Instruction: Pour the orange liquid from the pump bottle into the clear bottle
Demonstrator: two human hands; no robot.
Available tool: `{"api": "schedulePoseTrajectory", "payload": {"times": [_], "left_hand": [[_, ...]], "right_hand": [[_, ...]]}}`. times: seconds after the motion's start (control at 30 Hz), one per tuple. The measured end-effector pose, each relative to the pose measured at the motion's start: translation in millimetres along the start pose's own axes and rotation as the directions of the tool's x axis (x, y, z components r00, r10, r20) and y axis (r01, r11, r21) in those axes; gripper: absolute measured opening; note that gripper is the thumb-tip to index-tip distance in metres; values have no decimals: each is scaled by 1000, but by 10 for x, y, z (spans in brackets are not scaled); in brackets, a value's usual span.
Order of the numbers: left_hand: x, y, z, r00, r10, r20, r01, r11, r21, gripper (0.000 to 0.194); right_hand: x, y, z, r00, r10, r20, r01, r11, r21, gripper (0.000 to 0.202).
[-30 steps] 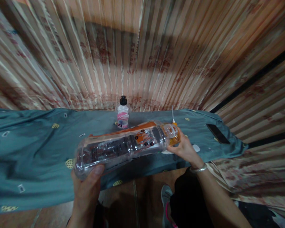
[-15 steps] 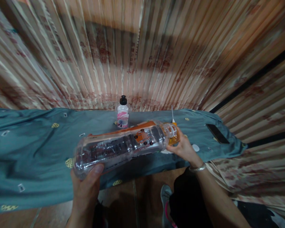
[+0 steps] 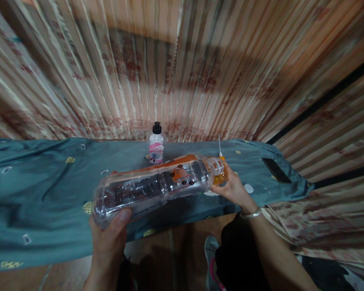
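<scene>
A large clear plastic bottle (image 3: 148, 188) with an orange-and-white label lies nearly level, held above the cloth. My left hand (image 3: 112, 234) is closed around its base end, thumb along the near side. At the bottle's neck, my right hand (image 3: 233, 188) grips a small amber see-through container (image 3: 221, 176), which touches or overlaps the bottle's mouth; the exact contact is hidden. A thin white nozzle or tube (image 3: 220, 146) rises just beyond that container; I cannot tell whether they are joined. Behind the bottle stands a small bottle (image 3: 156, 145) with a black cap and pink label.
A green-blue patterned cloth (image 3: 57, 190) covers the long surface. On its right lie a dark phone (image 3: 276, 170) and a small white disc (image 3: 248, 188); another white flat piece (image 3: 211, 193) is partly hidden under the bottle. Pleated curtains (image 3: 157, 72) hang behind and to the right.
</scene>
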State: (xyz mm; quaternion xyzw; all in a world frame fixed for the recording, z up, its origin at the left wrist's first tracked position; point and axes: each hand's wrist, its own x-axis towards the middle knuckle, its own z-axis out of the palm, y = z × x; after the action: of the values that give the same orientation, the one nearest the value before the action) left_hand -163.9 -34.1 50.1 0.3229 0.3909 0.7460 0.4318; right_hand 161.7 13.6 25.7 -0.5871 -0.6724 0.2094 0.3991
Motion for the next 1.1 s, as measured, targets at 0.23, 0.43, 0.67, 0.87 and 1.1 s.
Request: {"api": "schedulePoseTrajectory", "payload": {"times": [0.23,0.43,0.67,0.87,1.1], "left_hand": [[7,-5,-13,1000,21,1,-21,999,34,43],[10,25,11,1000,0,-25,0,999,35,52],[10,31,8,1000,2,2,-2,1000,27,66],[8,40,-1,1000,-10,-9,10,1000,7,62],[29,62,47,999,-10,-33,9,1000,-5,61]], "right_hand": [[-3,-16,-1,1000,8,16,-8,1000,30,93],[1,-26,-8,1000,-5,10,5,1000,5,91],[2,-20,-6,1000,-4,8,4,1000,2,92],[1,-42,-1,1000,-6,8,6,1000,6,90],[2,-29,-2,1000,8,1,-8,1000,-14,92]]}}
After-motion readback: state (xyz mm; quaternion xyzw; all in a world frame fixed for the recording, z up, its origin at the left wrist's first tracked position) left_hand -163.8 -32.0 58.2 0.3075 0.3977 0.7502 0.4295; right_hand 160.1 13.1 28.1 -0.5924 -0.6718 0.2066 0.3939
